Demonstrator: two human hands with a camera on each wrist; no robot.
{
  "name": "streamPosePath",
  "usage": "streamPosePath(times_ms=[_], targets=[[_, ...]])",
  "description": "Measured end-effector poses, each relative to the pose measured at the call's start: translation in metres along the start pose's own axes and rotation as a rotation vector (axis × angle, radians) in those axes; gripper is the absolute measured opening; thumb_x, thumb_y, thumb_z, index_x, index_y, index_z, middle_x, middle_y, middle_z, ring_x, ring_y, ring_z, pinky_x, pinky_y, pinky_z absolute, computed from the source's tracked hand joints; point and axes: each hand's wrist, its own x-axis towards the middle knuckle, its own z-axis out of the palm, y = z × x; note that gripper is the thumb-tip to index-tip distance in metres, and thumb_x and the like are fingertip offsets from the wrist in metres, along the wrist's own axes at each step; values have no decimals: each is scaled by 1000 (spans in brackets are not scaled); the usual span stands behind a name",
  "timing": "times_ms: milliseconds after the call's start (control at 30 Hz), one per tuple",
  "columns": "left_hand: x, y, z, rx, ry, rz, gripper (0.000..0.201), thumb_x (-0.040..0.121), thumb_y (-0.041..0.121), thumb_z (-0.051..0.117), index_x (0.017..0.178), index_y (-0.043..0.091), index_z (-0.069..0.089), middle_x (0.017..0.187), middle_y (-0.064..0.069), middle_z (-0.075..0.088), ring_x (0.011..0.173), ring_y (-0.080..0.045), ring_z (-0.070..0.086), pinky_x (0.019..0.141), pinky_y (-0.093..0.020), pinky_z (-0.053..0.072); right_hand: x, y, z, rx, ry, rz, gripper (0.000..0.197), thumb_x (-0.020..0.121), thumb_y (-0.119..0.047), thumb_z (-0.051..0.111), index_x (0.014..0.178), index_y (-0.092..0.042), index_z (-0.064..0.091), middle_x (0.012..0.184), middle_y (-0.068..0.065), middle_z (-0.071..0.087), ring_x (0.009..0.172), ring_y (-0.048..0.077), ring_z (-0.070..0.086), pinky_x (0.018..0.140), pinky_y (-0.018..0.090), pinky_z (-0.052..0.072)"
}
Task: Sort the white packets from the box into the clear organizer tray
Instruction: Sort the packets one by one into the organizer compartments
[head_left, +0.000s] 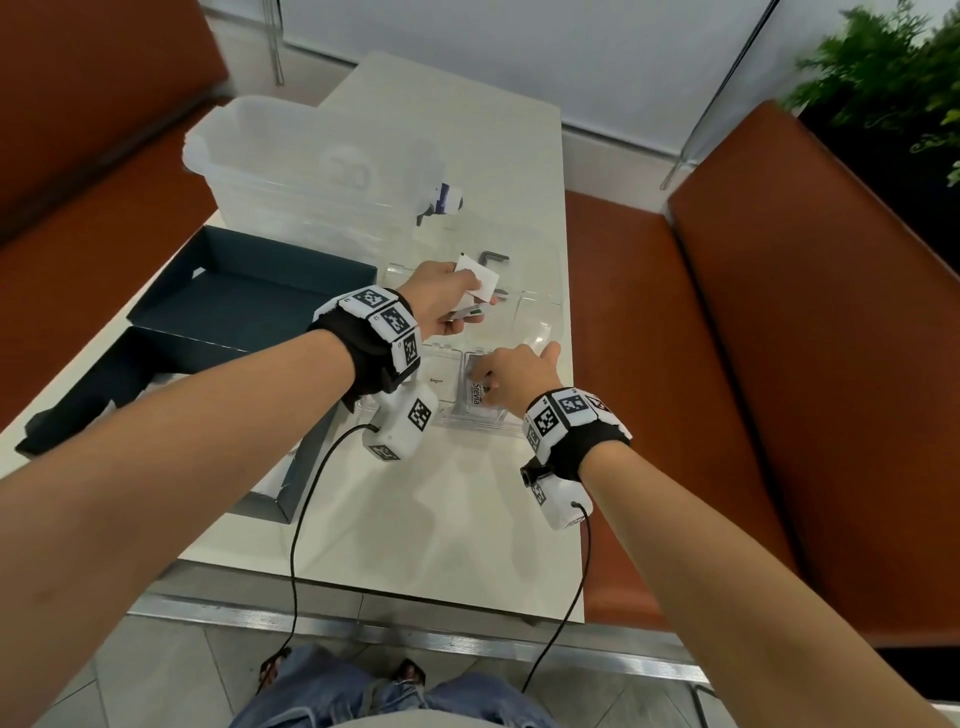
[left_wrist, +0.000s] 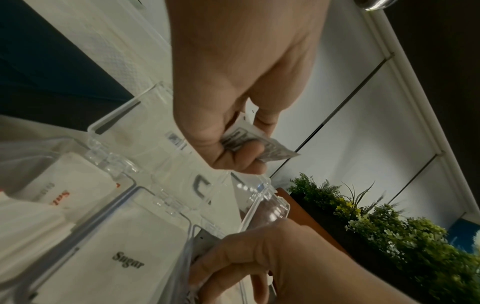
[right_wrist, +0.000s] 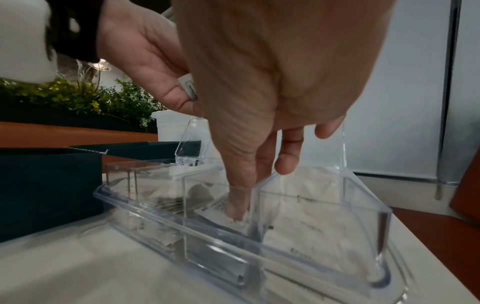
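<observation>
The clear organizer tray (head_left: 480, 423) (right_wrist: 197, 224) stands on the table with its lid raised at the back. My left hand (head_left: 441, 299) (left_wrist: 233, 82) hovers above the tray's far side and grips a few white packets (head_left: 480, 280) (left_wrist: 262, 144). My right hand (head_left: 519, 371) (right_wrist: 272, 82) reaches down into the right front compartment, thumb and fingertips on a Stevia packet (head_left: 475, 396). The neighbouring compartment holds Sugar packets (head_left: 436, 381) (left_wrist: 127, 261). Further left, packets with red print (left_wrist: 59, 195) fill another compartment.
A dark open box (head_left: 249, 291) sits left of the tray, with a second dark box part (head_left: 130, 374) nearer me. A clear plastic tub (head_left: 291, 171) stands behind them. Orange bench seats (head_left: 753, 364) flank the table, and its right edge runs close to the tray.
</observation>
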Motion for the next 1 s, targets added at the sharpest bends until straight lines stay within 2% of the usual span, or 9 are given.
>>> streamPosePath(times_ms=[233, 367, 433, 533, 633, 733, 767, 867, 1000], targets=[[-5, 6, -9, -37, -22, -5, 35, 97, 0, 38, 131, -3, 46, 120, -24, 63, 74, -24, 63, 52, -22, 34, -16, 7, -31, 275, 138, 31, 11, 89, -19, 62, 88, -25, 71, 92, -10, 69, 98, 15, 58, 91, 40, 26], [-5, 0, -17, 73, -63, 48, 29, 97, 0, 48, 126, -1, 53, 112, -17, 64, 73, -17, 68, 44, -17, 37, -21, 14, -64, 612, 327, 71, 11, 90, -20, 63, 95, -22, 72, 93, -3, 71, 95, 16, 63, 95, 42, 45], [-6, -2, -22, 143, -120, 79, 27, 96, 4, 56, 123, 2, 56, 103, -10, 67, 69, -11, 69, 43, -14, 39, -19, 14, -74, 704, 452, 68, 16, 90, -16, 61, 102, -17, 71, 92, 2, 70, 88, 15, 64, 85, 29, 51], [-10, -2, -28, 206, -187, 131, 31, 89, 6, 66, 119, 4, 57, 92, -3, 68, 65, -6, 69, 43, -14, 39, -16, 5, -80, 708, 462, 21, 24, 88, -20, 65, 112, -18, 67, 94, -1, 69, 72, -1, 55, 64, 10, 40], [-13, 0, -32, 227, -212, 166, 26, 85, 6, 72, 108, 5, 61, 88, -5, 67, 66, -8, 69, 46, -17, 37, -12, -3, -75, 693, 388, 1, 28, 82, -25, 72, 109, -17, 69, 89, -4, 65, 71, -1, 53, 63, 7, 37], [-13, 2, -37, 136, -187, 105, 10, 90, 5, 62, 99, 8, 63, 85, -5, 69, 67, -9, 69, 48, -19, 38, -9, -4, -71, 740, 446, 59, 20, 84, -19, 72, 102, -11, 72, 88, 2, 68, 69, 1, 55, 63, 2, 40], [-13, 4, -38, 79, -167, 75, 8, 92, 6, 56, 96, 9, 63, 83, -5, 70, 67, -10, 70, 47, -19, 38, -8, -4, -70, 790, 468, 95, 19, 85, -17, 72, 102, -10, 72, 86, 2, 68, 68, 2, 56, 66, 3, 42], [-13, 7, -44, -59, -119, 12, 16, 96, 12, 44, 95, 9, 60, 75, -7, 70, 65, -16, 68, 44, -19, 36, -7, -7, -70, 1019, 491, 199, 14, 88, -14, 66, 100, -7, 69, 79, 2, 68, 60, 10, 62, 68, 24, 54], [-13, 8, -52, -33, -112, 9, 17, 97, 21, 46, 94, 12, 59, 82, -5, 62, 67, -15, 62, 46, -20, 35, -4, -23, -78, 1343, 441, 215, 4, 90, -7, 62, 92, -8, 66, 80, 3, 64, 58, 12, 63, 62, 25, 54]])
